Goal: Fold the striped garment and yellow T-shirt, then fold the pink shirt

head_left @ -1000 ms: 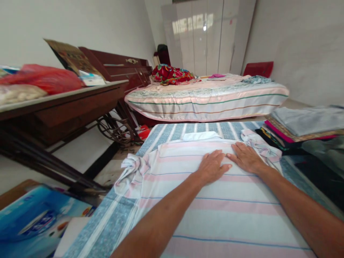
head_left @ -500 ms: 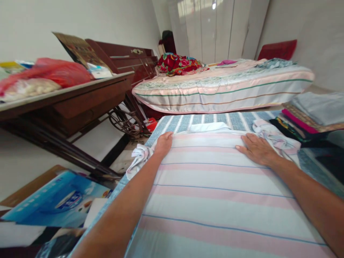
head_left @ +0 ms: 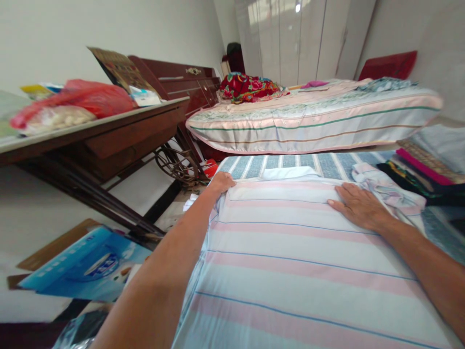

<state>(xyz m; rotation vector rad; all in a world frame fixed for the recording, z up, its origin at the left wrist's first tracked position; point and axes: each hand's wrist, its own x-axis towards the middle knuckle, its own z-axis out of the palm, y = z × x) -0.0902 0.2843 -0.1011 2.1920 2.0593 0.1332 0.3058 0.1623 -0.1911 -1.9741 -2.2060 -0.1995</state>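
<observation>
A pink, white and pale-green striped shirt lies spread flat on a blue-and-white striped cloth. My left hand sits at the shirt's far left corner with its fingers curled onto the fabric edge. My right hand lies flat and open on the shirt's far right part, next to a bunched sleeve. The white collar shows at the far edge between my hands.
A dark wooden table with a red bag stands at the left. A bed lies beyond. Folded cloths are stacked at the right. A blue box lies low at the left.
My left hand slid from the shirt's middle out to its far left corner and closed on the edge. My right hand stayed flat. The view moved slightly leftward.
</observation>
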